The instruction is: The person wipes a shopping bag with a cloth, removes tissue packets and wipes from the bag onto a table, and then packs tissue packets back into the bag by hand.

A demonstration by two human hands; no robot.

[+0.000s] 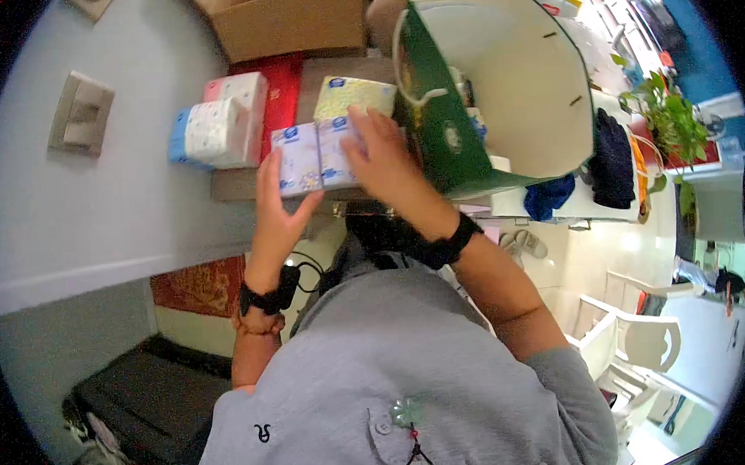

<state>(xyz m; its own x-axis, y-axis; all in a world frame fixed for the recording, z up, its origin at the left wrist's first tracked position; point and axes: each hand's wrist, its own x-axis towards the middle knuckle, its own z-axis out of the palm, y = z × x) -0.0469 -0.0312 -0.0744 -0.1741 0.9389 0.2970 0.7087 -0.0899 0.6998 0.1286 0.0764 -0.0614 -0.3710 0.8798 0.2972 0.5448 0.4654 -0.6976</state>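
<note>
Two lavender-and-white tissue packs, the left pack [298, 171] and the right pack [332, 160], lie side by side in front of me. My left hand [277, 208] is open at the left pack, fingers stretched along its left side and thumb near its front edge. Over the right pack lies my right hand [386, 160], its fingers spread and slightly blurred, partly covering that pack. Its fingertips reach the near edge of a yellow tissue pack [350, 93] just behind. What the underside of the right hand touches is hidden.
A big green bag [447, 136] with a white inside stands open at right. Pink [252, 96] and white-and-blue tissue packs [215, 131] sit left, beside a red sheet [283, 94]. Behind is a cardboard box [290, 26]. The wall [135, 203] closes off the left.
</note>
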